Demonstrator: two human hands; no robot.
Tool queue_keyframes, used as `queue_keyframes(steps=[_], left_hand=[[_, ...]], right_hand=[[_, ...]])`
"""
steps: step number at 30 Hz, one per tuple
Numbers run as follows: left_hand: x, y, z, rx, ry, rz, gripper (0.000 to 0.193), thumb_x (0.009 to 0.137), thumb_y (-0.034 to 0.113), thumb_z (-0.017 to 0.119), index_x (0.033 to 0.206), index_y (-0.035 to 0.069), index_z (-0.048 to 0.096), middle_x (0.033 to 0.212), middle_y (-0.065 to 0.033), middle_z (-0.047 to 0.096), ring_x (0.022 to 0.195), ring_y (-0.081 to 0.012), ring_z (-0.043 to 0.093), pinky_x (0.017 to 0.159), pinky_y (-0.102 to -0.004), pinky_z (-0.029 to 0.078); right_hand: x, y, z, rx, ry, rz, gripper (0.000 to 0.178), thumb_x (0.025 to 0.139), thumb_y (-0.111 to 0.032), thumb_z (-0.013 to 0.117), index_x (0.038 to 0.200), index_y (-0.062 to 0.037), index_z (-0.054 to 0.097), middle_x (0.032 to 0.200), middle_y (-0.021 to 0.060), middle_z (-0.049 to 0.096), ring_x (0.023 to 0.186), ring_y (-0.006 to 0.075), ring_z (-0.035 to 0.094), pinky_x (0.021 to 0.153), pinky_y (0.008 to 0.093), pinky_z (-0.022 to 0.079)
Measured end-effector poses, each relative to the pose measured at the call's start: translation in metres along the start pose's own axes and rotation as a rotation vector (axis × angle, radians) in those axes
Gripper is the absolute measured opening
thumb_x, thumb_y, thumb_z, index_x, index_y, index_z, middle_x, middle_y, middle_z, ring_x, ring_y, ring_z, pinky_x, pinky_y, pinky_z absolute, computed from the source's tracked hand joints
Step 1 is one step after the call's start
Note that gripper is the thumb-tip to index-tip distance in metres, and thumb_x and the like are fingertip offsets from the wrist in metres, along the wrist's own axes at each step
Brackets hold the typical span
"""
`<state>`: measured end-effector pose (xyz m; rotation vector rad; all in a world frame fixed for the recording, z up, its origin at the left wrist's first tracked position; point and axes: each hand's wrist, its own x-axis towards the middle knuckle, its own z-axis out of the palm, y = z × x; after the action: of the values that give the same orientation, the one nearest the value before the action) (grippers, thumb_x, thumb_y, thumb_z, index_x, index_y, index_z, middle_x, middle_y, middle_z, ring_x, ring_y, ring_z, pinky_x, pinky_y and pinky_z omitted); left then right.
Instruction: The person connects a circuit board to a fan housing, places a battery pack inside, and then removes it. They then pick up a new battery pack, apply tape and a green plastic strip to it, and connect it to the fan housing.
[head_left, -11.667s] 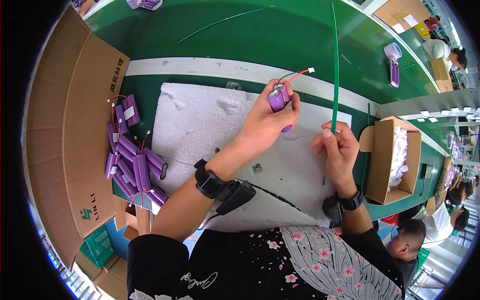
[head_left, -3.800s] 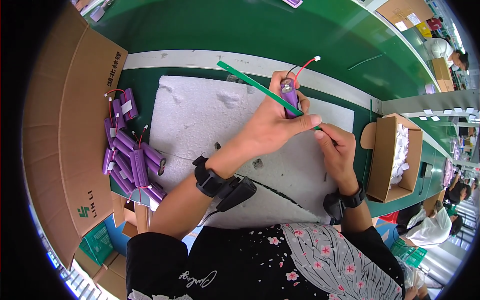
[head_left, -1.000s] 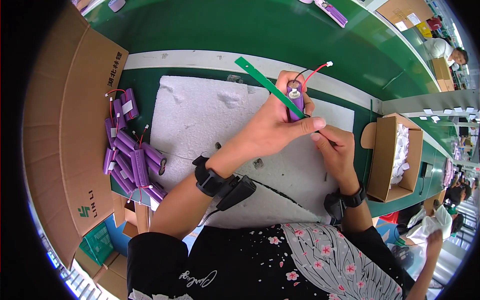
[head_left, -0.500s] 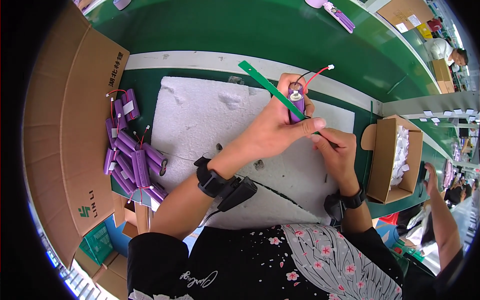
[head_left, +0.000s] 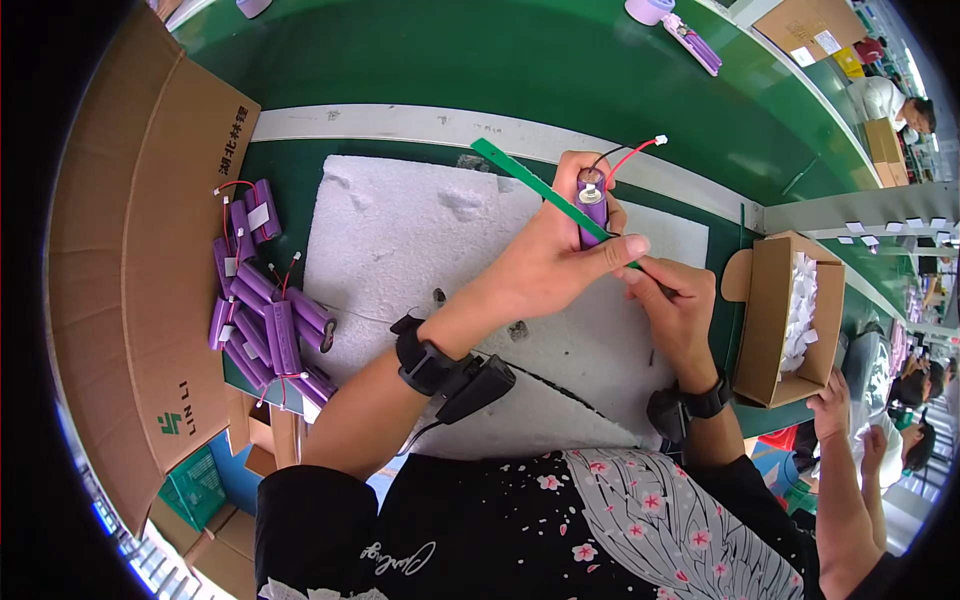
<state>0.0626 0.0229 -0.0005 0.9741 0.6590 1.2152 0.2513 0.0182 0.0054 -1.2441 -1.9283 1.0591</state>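
Note:
My left hand (head_left: 570,235) is closed around a purple battery pack (head_left: 592,208), which stands end-up in its fingers. A black and a red wire with a white connector (head_left: 660,140) rise from the pack's far end. Across the pack slants a long green strip (head_left: 535,182), its free end pointing to the far left. My left thumb presses near the strip's lower end. My right hand (head_left: 680,300) is pinched at that lower end, just beside the thumb; its fingertips partly hide what they grip. Both hands are above a white foam board (head_left: 400,220).
Several purple battery packs (head_left: 285,335) with wires lie piled at the left, beside a tall cardboard box (head_left: 150,260). An open carton (head_left: 760,330) of white pieces stands at the right. A co-worker's hand (head_left: 830,405) is near it. Beyond runs a green belt (head_left: 420,60) carrying another pack (head_left: 692,45).
The green strip's free end has dipped slightly toward me; both hands stay nearly in place. Things on the far belt have shifted right. The co-worker's hand has moved nearer the carton.

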Motion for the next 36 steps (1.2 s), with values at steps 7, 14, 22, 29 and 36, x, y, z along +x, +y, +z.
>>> queue_keyframes(steps=[7, 14, 22, 29, 36], left_hand=[[-0.0009, 0.0022, 0.0001, 0.017, -0.01, -0.025, 0.046, 0.09, 0.004, 0.064, 0.116, 0.013, 0.027, 0.085, -0.0043, 0.048, 0.073, -0.0126, 0.055, 0.068, -0.0298, 0.048], [-0.0003, 0.0003, 0.0012, 0.034, 0.003, 0.018, 0.048, 0.09, 0.012, 0.066, 0.114, 0.01, 0.025, 0.077, -0.0011, 0.045, 0.066, -0.0092, 0.051, 0.06, -0.0266, 0.047], [-0.0003, -0.0006, 0.0008, 0.047, -0.001, 0.027, 0.047, 0.091, 0.015, 0.067, 0.114, 0.01, 0.027, 0.077, -0.0013, 0.046, 0.065, -0.0093, 0.052, 0.058, -0.026, 0.045], [-0.0013, 0.0036, 0.0, 0.063, -0.021, -0.006, 0.043, 0.091, 0.012, 0.065, 0.114, 0.011, 0.028, 0.079, -0.0039, 0.049, 0.065, -0.0112, 0.053, 0.06, -0.027, 0.045], [-0.0018, 0.0071, 0.0008, 0.098, -0.029, -0.036, 0.04, 0.092, 0.012, 0.064, 0.112, 0.01, 0.029, 0.08, -0.0047, 0.051, 0.065, -0.0113, 0.052, 0.061, -0.0269, 0.044]], right_hand=[[-0.0007, 0.0031, 0.0001, -0.004, 0.011, -0.001, 0.013, 0.086, -0.005, 0.066, 0.096, 0.0009, 0.072, 0.074, 0.0049, 0.07, 0.058, 0.0089, 0.059, 0.054, 0.0214, 0.045], [-0.0001, -0.0004, 0.004, 0.044, 0.06, 0.017, 0.009, 0.083, -0.005, 0.069, 0.091, 0.0, 0.072, 0.063, 0.007, 0.063, 0.055, 0.0115, 0.057, 0.052, 0.0235, 0.041], [-0.0002, 0.0, 0.0031, 0.044, 0.063, 0.014, 0.01, 0.083, -0.006, 0.07, 0.091, 0.0004, 0.072, 0.064, 0.0075, 0.064, 0.056, 0.0118, 0.058, 0.052, 0.0238, 0.042], [-0.0006, -0.0009, 0.0024, 0.06, 0.059, 0.039, 0.011, 0.084, -0.007, 0.07, 0.091, 0.0007, 0.072, 0.065, 0.008, 0.065, 0.057, 0.0118, 0.058, 0.053, 0.0237, 0.043], [-0.0005, -0.0021, 0.0018, 0.063, 0.047, 0.045, 0.01, 0.084, -0.006, 0.07, 0.091, 0.0006, 0.072, 0.066, 0.0082, 0.065, 0.057, 0.0116, 0.058, 0.053, 0.0236, 0.043]])
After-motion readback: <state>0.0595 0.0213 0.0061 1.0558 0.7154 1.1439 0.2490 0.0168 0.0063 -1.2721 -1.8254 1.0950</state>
